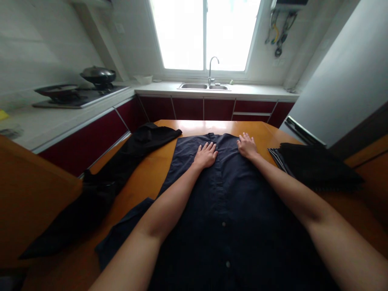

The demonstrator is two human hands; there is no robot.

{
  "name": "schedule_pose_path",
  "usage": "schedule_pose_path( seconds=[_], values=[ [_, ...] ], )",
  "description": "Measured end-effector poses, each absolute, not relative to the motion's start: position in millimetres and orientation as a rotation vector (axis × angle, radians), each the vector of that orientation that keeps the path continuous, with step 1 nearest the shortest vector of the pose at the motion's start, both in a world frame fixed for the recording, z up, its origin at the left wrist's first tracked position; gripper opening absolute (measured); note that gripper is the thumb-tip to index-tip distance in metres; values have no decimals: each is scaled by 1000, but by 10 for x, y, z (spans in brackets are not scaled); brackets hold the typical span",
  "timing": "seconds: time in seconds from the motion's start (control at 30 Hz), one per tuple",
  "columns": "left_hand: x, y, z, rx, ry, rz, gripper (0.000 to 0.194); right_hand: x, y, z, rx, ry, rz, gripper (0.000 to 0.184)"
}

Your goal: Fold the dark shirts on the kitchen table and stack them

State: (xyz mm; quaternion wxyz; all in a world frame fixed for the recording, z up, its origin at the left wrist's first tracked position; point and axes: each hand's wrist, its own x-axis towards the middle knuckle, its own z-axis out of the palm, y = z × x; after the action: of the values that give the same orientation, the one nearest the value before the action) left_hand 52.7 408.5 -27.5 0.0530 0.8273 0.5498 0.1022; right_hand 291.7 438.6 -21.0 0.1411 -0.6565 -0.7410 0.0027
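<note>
A dark navy button-up shirt [224,194] lies spread over the wooden table, its button strip running down the middle and its hem toward the far side. My left hand [206,155] rests flat on the cloth just left of the button strip, fingers stretched out. Near the shirt's far right corner lies my right hand [247,145], palm down, with its fingers extended over the cloth and its edge. Neither hand grips anything. A sleeve [124,228] sticks out on the left, partly behind my left forearm. The shirt's near end runs out of view.
Black garments [121,169] lie along the table's left side. A folded dark stack of cloth [315,165] sits at the right, near the grey fridge [342,76]. Beyond the wooden table [209,126] are a sink [194,86] and a stove [87,97] with pans.
</note>
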Motion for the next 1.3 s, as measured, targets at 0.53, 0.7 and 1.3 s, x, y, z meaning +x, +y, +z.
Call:
schedule_pose_path(
  seconds=[0.53,0.7,1.3],
  values=[
    [556,4083,-292,2418,1868,527,50,2605,4292,-292,-1737,-2371,58,62],
    [547,4052,-280,2418,1848,560,49,2148,4649,-352,-1789,-2418,214,62],
    [583,4081,-263,2457,1791,610,39,2114,4837,-347,-1740,-2415,228,61]
  ],
)
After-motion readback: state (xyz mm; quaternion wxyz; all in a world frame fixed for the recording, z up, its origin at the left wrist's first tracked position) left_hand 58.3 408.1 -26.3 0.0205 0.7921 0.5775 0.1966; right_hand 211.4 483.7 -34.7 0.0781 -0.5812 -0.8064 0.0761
